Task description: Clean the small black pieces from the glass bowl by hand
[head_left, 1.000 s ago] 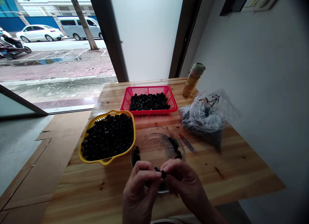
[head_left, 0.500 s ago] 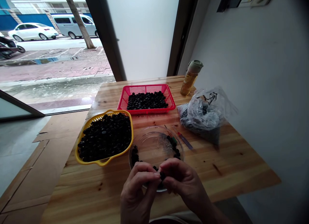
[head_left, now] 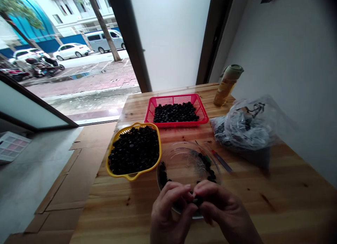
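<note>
My left hand [head_left: 172, 210] and my right hand [head_left: 223, 207] meet over the near edge of a clear round tray [head_left: 181, 156]. Between the fingertips of both hands is a small black round piece [head_left: 198, 200], pinched from either side. More black pieces lie along the tray's left and right sides, beside a pile of thin silvery pins [head_left: 197, 163]. Left of the tray, a yellow basket [head_left: 160, 146] is heaped with black pieces. Behind it stands a red basket [head_left: 181, 124] that holds more of them.
A clear plastic bag [head_left: 244, 131] sits on the wooden table [head_left: 113, 209] at the right. Near it lies a screwdriver-like tool [head_left: 222, 161]. A bottle [head_left: 228, 84] of amber liquid stands at the back right. Flattened cardboard [head_left: 76, 181] covers floor on the left.
The view has turned left, so everything on the table appears farther right. Both hands stay together around the small black piece, with the fingertips slightly shifted.
</note>
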The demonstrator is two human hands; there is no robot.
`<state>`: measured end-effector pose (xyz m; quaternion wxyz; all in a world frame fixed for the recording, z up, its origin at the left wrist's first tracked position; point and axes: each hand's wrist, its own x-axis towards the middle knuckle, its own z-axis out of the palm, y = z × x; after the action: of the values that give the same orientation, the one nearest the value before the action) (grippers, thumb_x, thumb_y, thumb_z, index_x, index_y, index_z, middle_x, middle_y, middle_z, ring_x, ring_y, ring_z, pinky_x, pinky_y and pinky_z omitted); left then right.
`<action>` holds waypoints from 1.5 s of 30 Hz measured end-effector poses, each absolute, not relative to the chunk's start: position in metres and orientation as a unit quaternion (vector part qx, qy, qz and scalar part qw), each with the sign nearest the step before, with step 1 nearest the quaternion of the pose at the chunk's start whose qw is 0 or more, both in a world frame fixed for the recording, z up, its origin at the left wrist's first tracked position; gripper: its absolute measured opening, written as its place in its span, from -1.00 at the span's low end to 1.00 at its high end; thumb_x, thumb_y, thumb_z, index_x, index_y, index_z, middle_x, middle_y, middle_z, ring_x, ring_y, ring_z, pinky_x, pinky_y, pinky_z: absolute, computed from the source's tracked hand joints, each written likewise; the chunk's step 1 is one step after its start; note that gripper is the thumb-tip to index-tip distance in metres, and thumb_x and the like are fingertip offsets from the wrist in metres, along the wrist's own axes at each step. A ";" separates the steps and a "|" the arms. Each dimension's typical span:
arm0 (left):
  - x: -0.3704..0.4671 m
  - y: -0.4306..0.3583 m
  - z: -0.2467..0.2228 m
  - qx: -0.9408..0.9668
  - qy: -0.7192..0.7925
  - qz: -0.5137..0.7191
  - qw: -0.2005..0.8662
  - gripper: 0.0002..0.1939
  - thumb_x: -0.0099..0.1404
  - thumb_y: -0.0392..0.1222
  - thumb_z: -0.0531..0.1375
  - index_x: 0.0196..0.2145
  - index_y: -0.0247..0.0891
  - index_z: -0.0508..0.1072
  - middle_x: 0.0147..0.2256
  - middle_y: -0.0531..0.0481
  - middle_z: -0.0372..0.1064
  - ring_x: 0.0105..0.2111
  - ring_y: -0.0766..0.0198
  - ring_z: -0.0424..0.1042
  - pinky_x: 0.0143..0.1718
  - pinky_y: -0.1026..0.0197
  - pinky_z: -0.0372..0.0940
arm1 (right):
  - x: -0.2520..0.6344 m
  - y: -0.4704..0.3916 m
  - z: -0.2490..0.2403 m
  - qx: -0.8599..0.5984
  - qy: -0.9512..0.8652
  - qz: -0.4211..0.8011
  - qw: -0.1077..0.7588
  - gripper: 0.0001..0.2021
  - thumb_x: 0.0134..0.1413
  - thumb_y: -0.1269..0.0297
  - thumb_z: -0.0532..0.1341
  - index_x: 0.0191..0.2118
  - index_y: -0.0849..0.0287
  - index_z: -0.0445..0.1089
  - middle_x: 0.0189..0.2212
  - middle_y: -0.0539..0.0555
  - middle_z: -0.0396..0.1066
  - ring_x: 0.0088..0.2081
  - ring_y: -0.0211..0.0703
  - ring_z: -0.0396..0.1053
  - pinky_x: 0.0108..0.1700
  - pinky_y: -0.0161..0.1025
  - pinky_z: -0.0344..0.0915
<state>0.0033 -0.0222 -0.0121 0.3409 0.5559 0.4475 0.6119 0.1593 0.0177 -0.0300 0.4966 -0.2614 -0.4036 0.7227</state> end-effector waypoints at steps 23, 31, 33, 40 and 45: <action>-0.115 0.116 0.015 0.711 0.618 0.277 0.188 -0.86 0.15 -0.43 0.27 -0.38 -0.21 0.54 -0.37 0.00 0.46 -0.36 0.15 0.42 -0.23 0.11 0.31 | 0.172 0.013 -0.034 -0.302 -0.379 0.726 0.487 -0.87 0.14 0.14 0.48 -0.21 0.00 0.66 -0.32 0.04 0.53 -0.59 -0.43 0.30 -0.52 -0.44 0.30; -0.095 0.051 0.024 0.626 0.607 0.399 0.283 -0.72 0.34 -0.15 0.22 -0.01 -0.22 0.50 -0.28 -0.03 0.49 -0.37 0.21 0.48 -0.35 0.21 0.40 | 0.162 0.015 -0.030 -0.295 -0.367 0.735 0.487 -0.87 0.12 0.18 0.49 -0.23 0.06 0.65 -0.35 0.03 0.50 -0.57 -0.42 0.24 -0.51 -0.44 0.29; -0.076 0.028 0.018 0.573 0.568 0.463 0.366 -0.68 0.38 -0.12 0.25 0.07 -0.15 0.52 -0.21 -0.02 0.49 -0.39 0.27 0.49 -0.34 0.24 0.41 | 0.160 0.016 -0.028 -0.280 -0.369 0.742 0.485 -0.88 0.12 0.19 0.49 -0.23 0.05 0.65 -0.37 0.01 0.50 -0.57 -0.42 0.24 -0.53 -0.45 0.29; -0.015 -0.011 -0.017 0.376 0.508 0.528 0.567 -0.72 0.36 0.04 0.36 -0.13 -0.19 0.66 -0.55 0.10 0.39 -0.55 0.37 0.32 -0.45 0.34 0.31 | 0.152 0.016 -0.022 -0.267 -0.333 0.750 0.505 -0.85 0.16 0.18 0.48 -0.18 0.07 0.63 -0.38 0.03 0.59 -0.47 -0.32 0.45 -0.41 -0.42 0.42; -0.006 -0.014 -0.010 0.391 0.527 0.504 0.561 -0.69 0.37 0.02 0.35 -0.03 -0.18 0.67 -0.41 -0.01 0.52 -0.51 0.35 0.33 -0.48 0.34 0.31 | 0.151 0.013 -0.021 -0.262 -0.301 0.748 0.530 -0.84 0.16 0.19 0.48 -0.15 0.06 0.61 -0.33 0.02 0.66 -0.42 -0.30 0.56 -0.29 -0.40 0.52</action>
<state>-0.0059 -0.0136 -0.0101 0.5611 0.3915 0.5268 0.5044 0.1506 0.0135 -0.0207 0.5297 -0.2622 -0.3009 0.7484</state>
